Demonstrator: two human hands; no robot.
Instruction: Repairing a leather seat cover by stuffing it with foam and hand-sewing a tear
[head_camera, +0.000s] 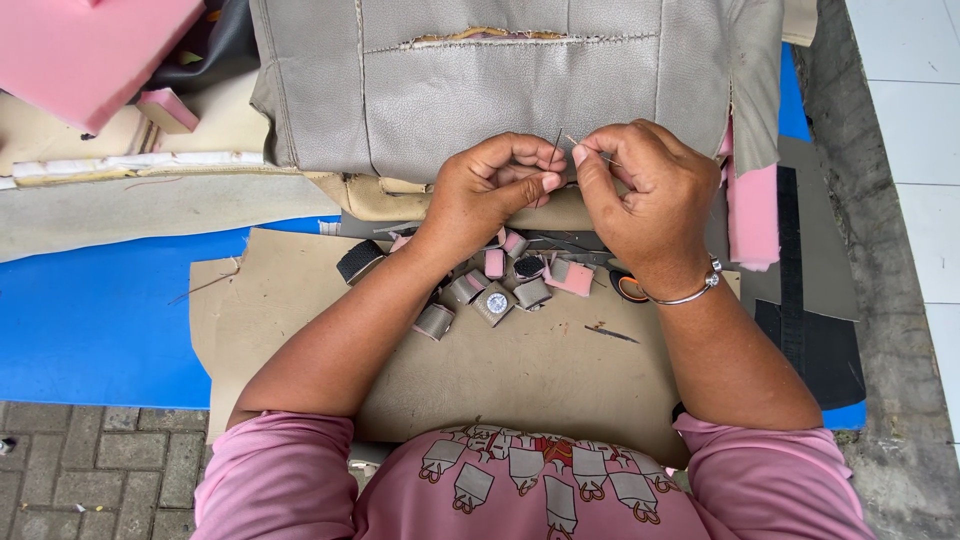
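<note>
At frame centre, the left hand (495, 185) pinches a needle (556, 147) upright; the right hand (640, 190) pinches thread (590, 150) beside it, over the grey seat cover (480, 90). Thread spools (490, 290) lie below.

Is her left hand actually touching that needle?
Touching. The head view shows the left hand pinching the thin dark needle between thumb and fingertips, with no gap visible.

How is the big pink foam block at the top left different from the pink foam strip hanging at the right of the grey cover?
The pink foam block is broad and thick, lying flat at the top left; the pink foam strip is narrow and hangs upright at the grey cover's right edge. The block lies far from both hands; the strip is close beside the right hand. Both are the same pink foam.
</note>
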